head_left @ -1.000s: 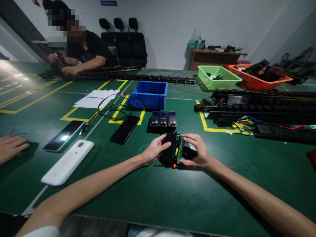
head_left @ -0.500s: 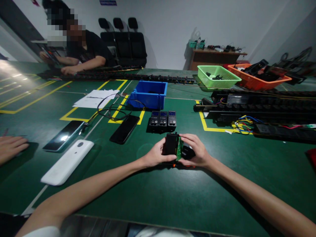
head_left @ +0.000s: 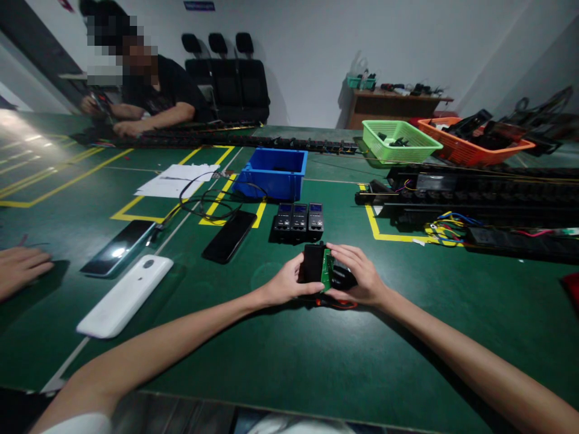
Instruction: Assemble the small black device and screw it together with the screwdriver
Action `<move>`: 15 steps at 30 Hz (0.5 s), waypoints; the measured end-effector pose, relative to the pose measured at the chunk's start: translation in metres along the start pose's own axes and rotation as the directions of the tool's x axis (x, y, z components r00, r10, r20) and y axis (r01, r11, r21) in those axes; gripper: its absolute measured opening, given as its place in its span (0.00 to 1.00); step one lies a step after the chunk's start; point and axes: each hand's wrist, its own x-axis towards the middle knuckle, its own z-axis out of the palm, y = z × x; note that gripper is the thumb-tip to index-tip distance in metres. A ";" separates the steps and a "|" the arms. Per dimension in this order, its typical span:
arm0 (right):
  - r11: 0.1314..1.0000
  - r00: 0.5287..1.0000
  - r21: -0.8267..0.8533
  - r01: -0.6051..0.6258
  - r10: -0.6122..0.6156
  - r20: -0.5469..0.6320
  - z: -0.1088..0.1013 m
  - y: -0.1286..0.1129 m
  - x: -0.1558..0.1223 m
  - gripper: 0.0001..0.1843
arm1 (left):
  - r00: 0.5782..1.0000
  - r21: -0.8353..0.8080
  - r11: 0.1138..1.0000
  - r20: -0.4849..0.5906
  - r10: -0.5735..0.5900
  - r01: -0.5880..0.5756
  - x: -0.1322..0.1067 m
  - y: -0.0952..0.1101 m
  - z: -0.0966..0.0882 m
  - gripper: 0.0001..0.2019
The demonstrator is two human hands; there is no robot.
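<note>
1. The black housing (head_left: pixel 312 263) is held at the near middle of the green table (head_left: pixel 289 361), with a circuit board (head_left: pixel 327 271) along its right side; whether the board sits inside the housing or only against it, I cannot tell
2. The left hand (head_left: pixel 284 283) is closed round the housing from the left, thumb lying across its near end towards the board
3. The right hand (head_left: pixel 360 274) has the board in a narrow pinch, fingers at its far end and thumb at its near end (a dark object (head_left: pixel 342 277) shows beneath the palm, its link to the board unclear)
4. The housing looks like light, rigid plastic, perhaps a little slippery on its smooth faces; its outer sides should be the firm place to hold
5. The board is probably light, stiff and the more fragile of the two: best taken by its edges, away from its components, without bending or forcing it
6. An orange item (head_left: pixel 344 305) lies on the near side of the hands; three black modules (head_left: pixel 298 220) stand in a row just on the far side, and a blue bin (head_left: pixel 275 181) stands farther off
</note>
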 end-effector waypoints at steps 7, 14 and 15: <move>1.000 1.000 0.009 -0.011 0.011 0.008 0.000 -0.001 0.000 0.49 | 1.000 -0.005 1.000 -0.002 -0.005 0.005 0.000 0.002 0.001 0.32; 0.999 0.998 -0.038 -0.014 0.017 0.060 0.000 0.000 0.000 0.48 | 1.000 -0.023 1.000 0.000 -0.007 0.007 0.000 0.002 -0.001 0.31; 0.999 0.998 -0.045 -0.015 0.018 0.067 0.000 0.000 0.000 0.48 | 1.000 -0.030 1.000 0.001 -0.004 0.004 0.001 0.002 -0.001 0.31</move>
